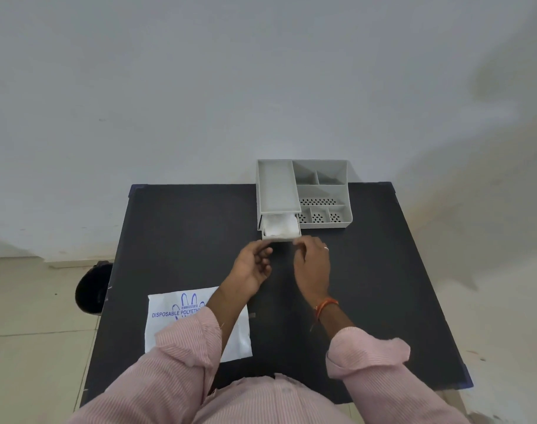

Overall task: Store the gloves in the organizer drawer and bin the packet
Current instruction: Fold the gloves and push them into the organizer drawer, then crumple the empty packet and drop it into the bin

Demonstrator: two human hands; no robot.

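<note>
A grey organizer (322, 191) stands at the far edge of the black table (383, 286). Its drawer (281, 237) is pulled partly out at the front left, and clear crumpled gloves (280, 225) lie inside it. My left hand (256, 264) hovers just in front of the drawer's left corner, fingers curled and apart, holding nothing. My right hand (311, 261) is at the drawer's right front corner, fingertips touching or nearly touching its front. The white glove packet (175, 319) with blue print lies flat at the near left of the table, partly hidden under my left forearm.
A black bin (91, 289) stands on the tiled floor left of the table. The organizer's top holds a long tray and several small perforated compartments (320, 214). A white wall rises behind the table.
</note>
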